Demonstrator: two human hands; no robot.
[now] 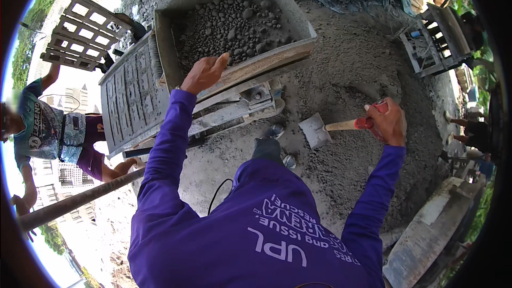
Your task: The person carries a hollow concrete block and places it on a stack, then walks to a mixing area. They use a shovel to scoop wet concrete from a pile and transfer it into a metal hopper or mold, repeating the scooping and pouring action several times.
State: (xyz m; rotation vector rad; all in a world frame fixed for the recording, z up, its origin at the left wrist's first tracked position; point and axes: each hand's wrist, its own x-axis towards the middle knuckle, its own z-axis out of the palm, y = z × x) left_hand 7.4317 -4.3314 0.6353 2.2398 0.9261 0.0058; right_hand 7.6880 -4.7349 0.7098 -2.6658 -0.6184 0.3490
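Note:
My right hand (pixel 388 124) is closed round the red grip of a shovel (pixel 341 126). Its wooden shaft runs left to a flat grey blade (pixel 316 131), which lies low against the sandy ground near my feet. My left hand (pixel 206 73) is at the near rim of a large wooden box (pixel 266 64), its fingers curled over the edge and partly hidden. Inside the box lie dark gravel and rounded stones (pixel 232 26).
A mound of grey sand (pixel 357 58) spreads right of the box. Left of it stands a slatted metal machine part (pixel 133 93). A person (pixel 53 128) is at the left, near a long rusty pipe (pixel 85 197). Concrete blocks (pixel 85 32) are stacked behind.

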